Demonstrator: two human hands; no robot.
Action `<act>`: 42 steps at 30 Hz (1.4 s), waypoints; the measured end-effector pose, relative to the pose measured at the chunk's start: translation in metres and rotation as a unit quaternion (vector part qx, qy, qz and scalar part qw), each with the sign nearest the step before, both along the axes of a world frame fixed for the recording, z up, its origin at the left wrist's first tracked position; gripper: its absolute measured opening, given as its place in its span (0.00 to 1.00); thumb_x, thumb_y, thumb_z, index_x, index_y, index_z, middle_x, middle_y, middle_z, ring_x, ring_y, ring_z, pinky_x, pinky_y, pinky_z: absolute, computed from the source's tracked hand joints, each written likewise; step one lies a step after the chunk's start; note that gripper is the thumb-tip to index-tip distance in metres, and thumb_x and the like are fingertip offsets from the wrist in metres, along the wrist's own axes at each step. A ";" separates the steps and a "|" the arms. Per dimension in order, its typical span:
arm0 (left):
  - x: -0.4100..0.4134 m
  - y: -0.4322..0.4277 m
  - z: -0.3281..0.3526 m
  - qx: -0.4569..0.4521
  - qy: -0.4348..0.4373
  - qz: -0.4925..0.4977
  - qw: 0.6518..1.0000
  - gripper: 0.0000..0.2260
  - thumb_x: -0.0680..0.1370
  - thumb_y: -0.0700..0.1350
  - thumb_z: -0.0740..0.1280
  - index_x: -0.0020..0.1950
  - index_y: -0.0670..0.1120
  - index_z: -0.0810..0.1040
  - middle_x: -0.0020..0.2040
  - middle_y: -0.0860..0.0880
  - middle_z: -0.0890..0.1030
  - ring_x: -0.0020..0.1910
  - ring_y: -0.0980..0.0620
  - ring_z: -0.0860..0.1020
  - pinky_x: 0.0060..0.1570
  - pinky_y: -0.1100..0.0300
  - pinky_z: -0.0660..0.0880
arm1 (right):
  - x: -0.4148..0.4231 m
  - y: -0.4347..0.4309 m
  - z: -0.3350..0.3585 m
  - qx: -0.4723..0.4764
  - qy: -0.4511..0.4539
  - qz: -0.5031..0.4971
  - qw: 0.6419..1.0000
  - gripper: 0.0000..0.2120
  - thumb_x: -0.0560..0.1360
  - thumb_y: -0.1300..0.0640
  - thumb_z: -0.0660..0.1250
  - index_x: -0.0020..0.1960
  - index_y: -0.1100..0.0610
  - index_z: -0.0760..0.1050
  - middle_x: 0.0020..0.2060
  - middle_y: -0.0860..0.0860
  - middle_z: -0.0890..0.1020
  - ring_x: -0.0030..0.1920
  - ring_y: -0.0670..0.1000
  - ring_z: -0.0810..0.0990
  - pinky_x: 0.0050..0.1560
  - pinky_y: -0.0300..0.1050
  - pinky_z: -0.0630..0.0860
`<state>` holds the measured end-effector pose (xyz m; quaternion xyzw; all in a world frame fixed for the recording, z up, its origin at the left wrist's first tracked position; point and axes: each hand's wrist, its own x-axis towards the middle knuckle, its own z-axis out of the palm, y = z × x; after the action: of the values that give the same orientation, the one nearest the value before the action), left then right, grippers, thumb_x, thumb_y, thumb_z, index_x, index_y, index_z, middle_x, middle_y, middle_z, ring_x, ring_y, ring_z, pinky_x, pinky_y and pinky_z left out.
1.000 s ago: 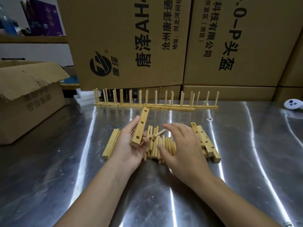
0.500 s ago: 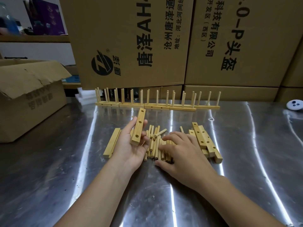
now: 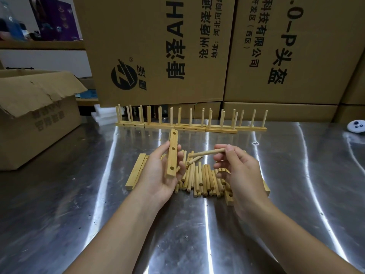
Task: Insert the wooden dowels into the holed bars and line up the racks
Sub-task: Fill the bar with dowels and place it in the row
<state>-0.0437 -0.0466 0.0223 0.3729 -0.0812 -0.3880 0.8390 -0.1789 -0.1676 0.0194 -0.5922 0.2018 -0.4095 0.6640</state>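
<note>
Dowel (image 3: 206, 152) in our right hand (image 3: 239, 175), pinched at one end between thumb and forefinger, free end pointing toward our left hand (image 3: 158, 175). That hand grips a holed bar (image 3: 171, 158) nearly upright, fingers curled round it, three holes facing us. Between and beneath both hands a heap of loose dowels (image 3: 203, 178) lies on the metal table (image 3: 79, 204). We see spare bars (image 3: 136, 172) flat just left of our left hand, and more, partly hidden, under our right. Beyond both hands the finished racks (image 3: 189, 126) stand in a row, end to end, before stacked cardboard boxes (image 3: 158, 46).
</note>
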 end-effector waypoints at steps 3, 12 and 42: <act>-0.002 0.001 0.002 0.003 -0.032 -0.040 0.999 0.11 0.83 0.49 0.69 0.54 0.40 0.81 0.40 0.48 0.77 0.30 0.57 0.71 0.24 0.68 0.69 | 0.000 -0.002 0.001 0.028 -0.011 0.007 1.000 0.15 0.88 0.58 0.59 0.56 0.56 0.85 0.41 0.51 0.85 0.40 0.48 0.81 0.34 0.40 0.77; -0.005 -0.004 -0.005 0.064 -0.127 -0.030 0.989 0.11 0.78 0.42 0.76 0.59 0.40 0.82 0.42 0.49 0.79 0.29 0.58 0.66 0.22 0.69 0.63 | 0.001 -0.002 -0.001 0.014 -0.014 0.004 1.000 0.15 0.88 0.57 0.59 0.56 0.55 0.86 0.43 0.51 0.86 0.40 0.47 0.81 0.34 0.39 0.77; 0.000 -0.002 -0.008 0.052 -0.065 0.035 0.996 0.10 0.79 0.49 0.75 0.55 0.43 0.84 0.49 0.46 0.85 0.28 0.59 0.70 0.21 0.68 0.66 | -0.008 0.014 -0.004 -0.367 -0.003 -0.070 0.928 0.07 0.79 0.59 0.75 0.57 0.54 0.84 0.45 0.42 0.86 0.49 0.47 0.86 0.45 0.38 0.81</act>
<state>-0.0441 -0.0488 0.0138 0.4434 -0.1026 -0.3372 0.8241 -0.1870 -0.1538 0.0159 -0.7778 0.0762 -0.5019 0.3705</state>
